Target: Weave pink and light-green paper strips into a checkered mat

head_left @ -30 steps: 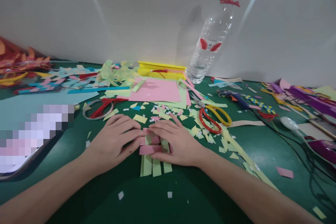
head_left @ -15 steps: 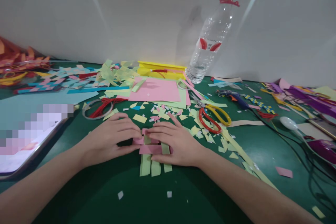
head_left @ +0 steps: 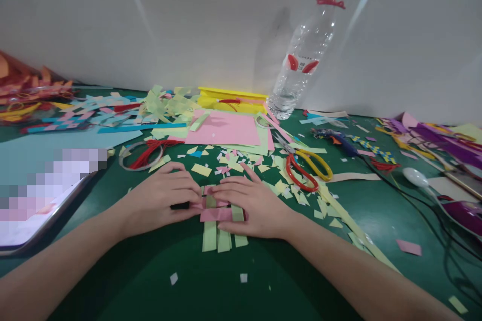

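Pink and pale green paper strips are woven together in a small piece on the table in front of me. The left ends of a pink strip (head_left: 196,207) lie between the thumb and fingers of my left hand (head_left: 161,195). From the right, my right hand (head_left: 254,205) rests on the woven piece with its fingers stretched out, covering its right side. Below the hands, several green strip ends (head_left: 210,236) hang free toward me. A lower pink strip (head_left: 216,214) crosses the green ones.
Red-and-yellow scissors (head_left: 307,168) lie right of the hands among paper scraps. Behind are pink sheets (head_left: 226,128), a tape roll (head_left: 141,155) and a leaning plastic bottle (head_left: 301,55). A phone (head_left: 45,205) stands left; a glue gun (head_left: 339,141) with its cable lies right.
The fingertips of my left hand have shifted slightly at the pink strip's left end, closing more on it. My right hand stays in place.
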Tool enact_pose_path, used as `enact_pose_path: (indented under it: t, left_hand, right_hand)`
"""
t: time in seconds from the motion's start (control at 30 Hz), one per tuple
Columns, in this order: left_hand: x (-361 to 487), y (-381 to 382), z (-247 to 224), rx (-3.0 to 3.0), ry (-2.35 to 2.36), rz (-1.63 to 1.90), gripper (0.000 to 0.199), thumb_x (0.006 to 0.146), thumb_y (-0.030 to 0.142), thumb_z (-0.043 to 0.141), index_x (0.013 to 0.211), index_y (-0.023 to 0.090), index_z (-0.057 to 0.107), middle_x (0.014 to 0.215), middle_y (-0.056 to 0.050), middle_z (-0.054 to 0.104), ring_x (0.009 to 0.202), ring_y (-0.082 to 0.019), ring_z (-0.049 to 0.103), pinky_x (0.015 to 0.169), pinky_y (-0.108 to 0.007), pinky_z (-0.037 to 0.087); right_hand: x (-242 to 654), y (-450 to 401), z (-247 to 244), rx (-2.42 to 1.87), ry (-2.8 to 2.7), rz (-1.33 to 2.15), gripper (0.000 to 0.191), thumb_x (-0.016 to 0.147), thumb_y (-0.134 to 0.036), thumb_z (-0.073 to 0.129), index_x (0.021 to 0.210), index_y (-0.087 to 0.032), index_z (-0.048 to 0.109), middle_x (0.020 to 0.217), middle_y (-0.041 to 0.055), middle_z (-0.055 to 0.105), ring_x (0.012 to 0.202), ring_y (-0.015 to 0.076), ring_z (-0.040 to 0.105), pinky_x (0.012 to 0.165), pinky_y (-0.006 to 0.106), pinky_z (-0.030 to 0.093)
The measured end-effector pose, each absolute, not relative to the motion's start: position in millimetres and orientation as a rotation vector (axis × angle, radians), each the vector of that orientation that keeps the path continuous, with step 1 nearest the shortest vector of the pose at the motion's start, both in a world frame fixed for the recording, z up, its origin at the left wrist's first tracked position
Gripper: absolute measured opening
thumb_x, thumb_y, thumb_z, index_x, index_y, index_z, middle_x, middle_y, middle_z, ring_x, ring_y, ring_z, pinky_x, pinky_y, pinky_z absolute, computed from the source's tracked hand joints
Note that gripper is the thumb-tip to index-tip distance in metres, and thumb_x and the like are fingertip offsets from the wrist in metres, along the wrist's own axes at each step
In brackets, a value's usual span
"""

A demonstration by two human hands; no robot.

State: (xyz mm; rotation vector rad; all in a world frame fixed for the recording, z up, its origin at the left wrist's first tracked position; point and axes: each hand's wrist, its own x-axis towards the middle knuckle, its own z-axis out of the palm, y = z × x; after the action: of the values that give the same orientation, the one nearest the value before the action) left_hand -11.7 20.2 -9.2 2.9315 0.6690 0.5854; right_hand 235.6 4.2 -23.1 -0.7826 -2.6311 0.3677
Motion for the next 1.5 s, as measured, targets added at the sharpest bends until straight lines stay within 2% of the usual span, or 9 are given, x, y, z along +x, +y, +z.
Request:
enact_pose_path:
  t: [0.4,0.6,1.0,1.17,1.37,1.5]
  left_hand:
    - [-13.1,20.8,-13.3,2.914,0.679,0.549,0.015,0.09,0.023,0.053,0.09,0.026,0.067,0.088,0.003,0.069,0.08,-0.011,0.062,0.094,-0.032,0.031]
    - [-12.7,20.5,-12.0,2.938,0.68,0.496,0.017,0.091,0.023,0.052,0.093,0.026,0.068,0.089,0.002,0.068,0.082,-0.013,0.061,0.092,-0.034,0.032]
    - [-13.1,20.6,-14.1,2.929,0.664,0.497,0.015,0.091,0.021,0.052,0.095,0.025,0.066,0.092,0.0,0.068,0.085,-0.013,0.061,0.093,-0.036,0.032]
    - [-13.1,20.1,-17.3,2.892,0.659,0.586,0.015,0.092,0.022,0.051,0.095,0.025,0.065,0.092,0.0,0.069,0.084,-0.014,0.061,0.091,-0.036,0.032]
    - [-11.8,20.0,-17.9,2.841,0.713,0.598,0.01,0.09,0.025,0.054,0.092,0.024,0.064,0.088,0.003,0.07,0.08,-0.013,0.061,0.09,-0.034,0.033]
    - [-11.2,19.6,-17.5,2.783,0.803,0.611,0.014,0.09,0.031,0.055,0.08,0.022,0.06,0.083,0.003,0.069,0.073,-0.012,0.06,0.09,-0.033,0.034]
  right_hand:
    - [235.3,2.9,-20.0,-0.812,-2.636,0.433,0.041,0.086,-0.046,0.056,0.119,-0.022,0.057,0.13,0.0003,0.059,0.125,0.0174,0.046,0.116,0.044,-0.006]
    - [234.9,2.4,-16.5,-0.829,-2.642,0.464,0.041,0.085,-0.046,0.056,0.119,-0.022,0.057,0.13,0.001,0.059,0.124,0.0183,0.047,0.116,0.044,-0.005]
    - [232.8,1.6,-14.7,-0.889,-2.632,0.558,0.056,0.085,-0.048,0.056,0.134,-0.023,0.044,0.124,0.0035,0.061,0.124,0.0195,0.046,0.116,0.046,0.0]
    - [232.7,2.2,-14.0,-0.893,-2.631,0.546,0.053,0.083,-0.047,0.059,0.128,-0.022,0.048,0.123,0.0047,0.061,0.123,0.0199,0.047,0.116,0.046,0.003]
    - [231.7,2.1,-11.6,-0.885,-2.634,0.513,0.032,0.082,-0.044,0.061,0.104,-0.021,0.06,0.124,0.003,0.061,0.122,0.0203,0.049,0.116,0.046,0.006]
    - [232.1,1.7,-11.3,-0.893,-2.64,0.497,0.039,0.083,-0.046,0.059,0.111,-0.02,0.058,0.125,0.0058,0.06,0.122,0.0208,0.049,0.116,0.047,0.007]
